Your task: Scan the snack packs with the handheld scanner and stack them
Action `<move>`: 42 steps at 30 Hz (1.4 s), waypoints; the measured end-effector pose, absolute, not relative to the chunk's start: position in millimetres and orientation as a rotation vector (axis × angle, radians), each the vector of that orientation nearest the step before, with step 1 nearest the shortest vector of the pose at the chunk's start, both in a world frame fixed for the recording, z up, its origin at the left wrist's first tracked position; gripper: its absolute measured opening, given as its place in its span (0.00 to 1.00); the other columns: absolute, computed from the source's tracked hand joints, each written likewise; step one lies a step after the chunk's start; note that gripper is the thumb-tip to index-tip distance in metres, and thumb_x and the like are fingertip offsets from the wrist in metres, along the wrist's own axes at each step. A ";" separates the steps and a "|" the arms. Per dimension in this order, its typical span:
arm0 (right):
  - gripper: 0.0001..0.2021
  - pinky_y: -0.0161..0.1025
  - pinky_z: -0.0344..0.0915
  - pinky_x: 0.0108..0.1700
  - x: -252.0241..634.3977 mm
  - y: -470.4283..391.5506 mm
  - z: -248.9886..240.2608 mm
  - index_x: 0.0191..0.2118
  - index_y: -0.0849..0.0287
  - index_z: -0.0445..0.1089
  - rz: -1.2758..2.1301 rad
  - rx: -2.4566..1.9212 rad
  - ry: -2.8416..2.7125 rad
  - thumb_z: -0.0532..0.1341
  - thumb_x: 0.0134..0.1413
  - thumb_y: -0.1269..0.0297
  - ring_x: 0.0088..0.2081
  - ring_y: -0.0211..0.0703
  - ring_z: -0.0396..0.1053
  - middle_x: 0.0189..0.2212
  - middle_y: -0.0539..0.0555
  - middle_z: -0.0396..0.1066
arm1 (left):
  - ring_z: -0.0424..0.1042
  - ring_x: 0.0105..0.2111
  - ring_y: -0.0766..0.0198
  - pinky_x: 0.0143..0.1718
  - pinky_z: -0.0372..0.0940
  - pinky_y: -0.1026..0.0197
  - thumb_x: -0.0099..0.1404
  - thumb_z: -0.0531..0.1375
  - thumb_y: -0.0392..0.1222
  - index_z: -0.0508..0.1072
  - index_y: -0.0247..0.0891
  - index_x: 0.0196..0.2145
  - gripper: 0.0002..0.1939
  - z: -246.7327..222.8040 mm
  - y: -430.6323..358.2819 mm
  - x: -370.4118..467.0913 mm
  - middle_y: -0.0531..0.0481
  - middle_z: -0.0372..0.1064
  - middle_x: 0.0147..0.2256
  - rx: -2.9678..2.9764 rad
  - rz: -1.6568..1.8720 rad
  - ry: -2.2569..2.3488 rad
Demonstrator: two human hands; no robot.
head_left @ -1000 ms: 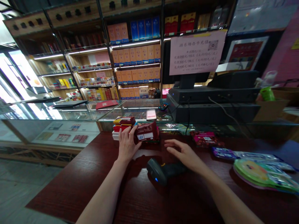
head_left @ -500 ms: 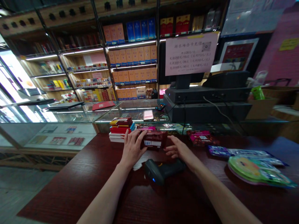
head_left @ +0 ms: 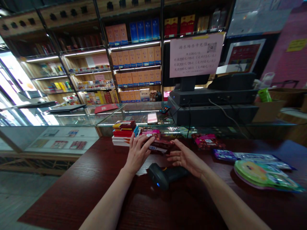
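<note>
A dark red box [head_left: 161, 146] with a white label strip is tilted between my two hands above the counter. My left hand [head_left: 138, 153] grips its left end, fingers over the top and thumb below. At the right end, my right hand [head_left: 185, 158] touches the box with its foremost fingertip; the other fingers are curled in. A black barcode scanner [head_left: 165, 175] with a blue light lies just below my hands, partly over a white paper slip [head_left: 143, 168]. Behind the held box rests another box with a pink front [head_left: 150, 132].
Left of my hands stands a stack of small red, yellow and white packs [head_left: 123, 133]. On the right lie a pink and brown pack [head_left: 207, 141], purple-blue packets [head_left: 259, 158] and green packages [head_left: 263, 175]. A glass showcase [head_left: 134, 110] and a monitor [head_left: 187, 83] stand behind.
The box has tipped from upright to a slant, showing more of its top. My right hand has moved slightly left onto its end. The scanner stays in place.
</note>
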State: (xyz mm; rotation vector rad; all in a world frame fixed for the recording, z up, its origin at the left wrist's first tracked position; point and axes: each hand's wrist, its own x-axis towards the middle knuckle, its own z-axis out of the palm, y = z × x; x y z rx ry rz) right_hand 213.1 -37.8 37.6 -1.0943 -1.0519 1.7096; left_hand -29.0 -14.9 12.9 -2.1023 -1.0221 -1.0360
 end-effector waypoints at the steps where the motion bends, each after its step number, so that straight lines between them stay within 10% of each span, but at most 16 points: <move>1: 0.27 0.35 0.69 0.31 213.0 -37.9 37.0 0.57 0.52 0.60 1.712 -1.082 -1.044 0.57 0.60 0.41 0.34 0.43 0.77 0.35 0.55 0.75 | 0.66 0.57 0.53 0.68 0.47 0.36 0.65 0.63 0.36 0.60 0.49 0.63 0.31 12.7 -14.4 -29.2 0.45 0.67 0.53 -2.098 -1.040 -1.018; 9: 0.26 0.35 0.71 0.35 206.5 -37.4 33.0 0.55 0.60 0.65 1.807 -1.039 -0.963 0.53 0.65 0.43 0.36 0.44 0.78 0.34 0.59 0.76 | 0.69 0.55 0.55 0.60 0.62 0.49 0.68 0.58 0.32 0.50 0.44 0.69 0.36 9.8 -7.4 -32.0 0.42 0.69 0.54 -2.149 -1.066 -1.008; 29: 0.20 0.35 0.73 0.35 206.2 -32.3 31.1 0.52 0.55 0.64 1.536 -1.036 -0.908 0.59 0.62 0.48 0.36 0.43 0.78 0.36 0.56 0.75 | 0.62 0.59 0.50 0.62 0.57 0.46 0.67 0.60 0.48 0.48 0.50 0.70 0.39 16.8 -17.3 -25.9 0.42 0.60 0.59 -2.451 -1.246 -1.455; 42: 0.46 0.50 0.71 0.51 203.9 -23.9 22.2 0.63 0.56 0.55 1.000 -1.020 -1.215 0.71 0.41 0.42 0.49 0.55 0.74 0.45 0.60 0.76 | 0.65 0.61 0.52 0.63 0.58 0.47 0.72 0.52 0.56 0.61 0.42 0.63 0.27 14.9 -15.0 -22.3 0.41 0.65 0.60 -2.736 -2.199 -1.470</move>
